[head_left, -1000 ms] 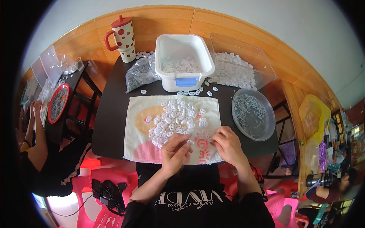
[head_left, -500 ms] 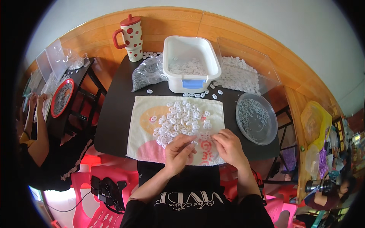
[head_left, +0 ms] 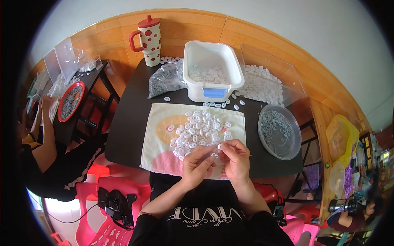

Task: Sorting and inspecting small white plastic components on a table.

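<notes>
Over the near edge of a printed towel [head_left: 152, 143], my two hands are close together. My left hand [head_left: 196, 166] is closed in a pinch, with a small white plastic piece [head_left: 215, 155] at its fingertips. Thumb and forefinger of my right hand [head_left: 236, 162] pinch a white oval plastic piece [head_left: 220, 146]. Just beyond the fingers, a loose pile of white oval plastic pieces [head_left: 197, 131], many with two holes, is spread on the towel. Fine details of the held pieces are too small to make out.
Behind the towel stands a white tub [head_left: 195, 92] with white pieces inside. Left of it are a bag of small grey parts [head_left: 166, 82] and a dotted tumbler [head_left: 152, 45]; right, a clear bin [head_left: 271, 84] and a round tray [head_left: 283, 153]. Another person's arm [head_left: 48, 131] is at far left.
My right hand has moved left, toward my left hand, and now shows a white oval piece at its fingertips. The whole view has shifted slightly.
</notes>
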Demonstrator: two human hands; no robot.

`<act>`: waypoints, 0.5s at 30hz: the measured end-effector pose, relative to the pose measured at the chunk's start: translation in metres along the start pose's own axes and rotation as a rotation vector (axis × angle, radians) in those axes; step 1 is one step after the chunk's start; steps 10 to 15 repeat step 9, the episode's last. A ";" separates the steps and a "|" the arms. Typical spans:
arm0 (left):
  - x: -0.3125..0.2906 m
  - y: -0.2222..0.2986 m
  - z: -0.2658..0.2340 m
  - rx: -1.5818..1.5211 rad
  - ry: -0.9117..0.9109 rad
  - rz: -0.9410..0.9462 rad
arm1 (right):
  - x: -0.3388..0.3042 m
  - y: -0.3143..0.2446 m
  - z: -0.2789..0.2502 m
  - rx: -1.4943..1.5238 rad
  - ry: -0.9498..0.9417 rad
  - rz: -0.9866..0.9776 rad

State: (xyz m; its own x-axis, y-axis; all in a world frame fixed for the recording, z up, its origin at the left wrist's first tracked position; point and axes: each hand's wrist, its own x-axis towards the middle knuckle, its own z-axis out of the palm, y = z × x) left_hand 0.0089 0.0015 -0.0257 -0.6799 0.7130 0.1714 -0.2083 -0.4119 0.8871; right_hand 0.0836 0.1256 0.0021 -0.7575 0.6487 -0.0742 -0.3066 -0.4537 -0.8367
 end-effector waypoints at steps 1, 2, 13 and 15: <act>0.000 0.001 0.001 0.004 0.002 0.006 | -0.001 0.001 0.001 -0.001 0.029 0.004; 0.000 0.002 0.001 0.003 0.004 0.007 | -0.002 0.002 0.003 -0.003 0.058 0.007; -0.002 -0.006 -0.003 0.064 0.005 0.082 | -0.003 0.013 0.003 0.035 0.018 -0.072; -0.002 -0.006 -0.003 0.064 0.005 0.082 | -0.003 0.013 0.003 0.035 0.018 -0.072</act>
